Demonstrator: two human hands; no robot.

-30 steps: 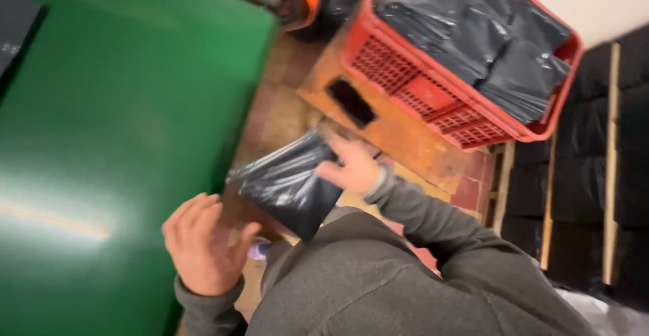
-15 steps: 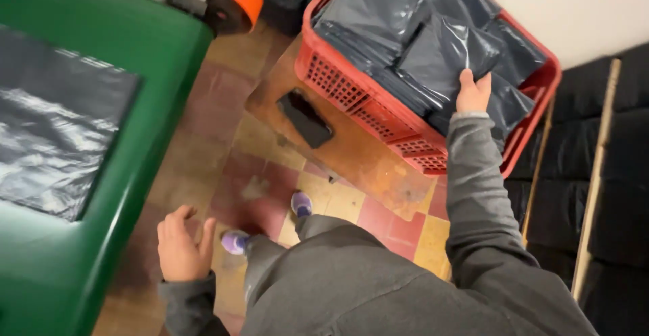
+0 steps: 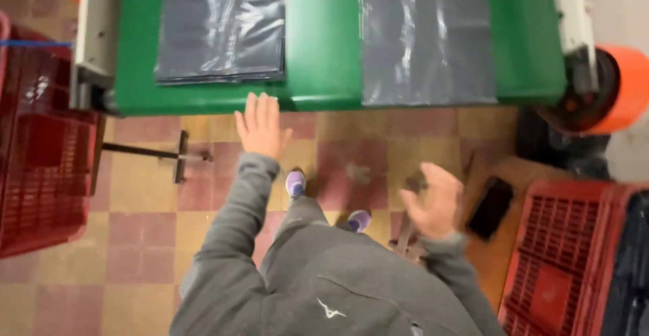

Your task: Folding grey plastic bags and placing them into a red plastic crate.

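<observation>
Head view: a green worktop [image 3: 321,52] is seen across the top of the frame, with a tiled floor [image 3: 135,241] of red and yellow squares below it. Two stacks of grey plastic bags are laid flat on the worktop: the left stack [image 3: 220,28] at upper centre-left, the right stack [image 3: 426,38] at upper centre-right, with a bare green strip between them.

The left hand [image 3: 260,126] is held out at centre frame, fingers straight and close together, palm down, empty. Its fingertips are at the worktop's near edge, just below the left stack; whether the edge is touched cannot be told. The right hand [image 3: 433,201] is raised at centre-right over the floor, blurred, fingers loosely spread and curled, with nothing held. It is well apart from both stacks.

Grey sleeves and a grey top are seen at lower centre, and two purple shoes [image 3: 295,182] on the tiles between the arms.

A red crate [image 3: 44,153] is seen at the left edge. Another red crate [image 3: 574,255] is seen at lower right, with dark bags [image 3: 625,268] in it. An orange roller [image 3: 618,89] is mounted at the worktop's right end.
</observation>
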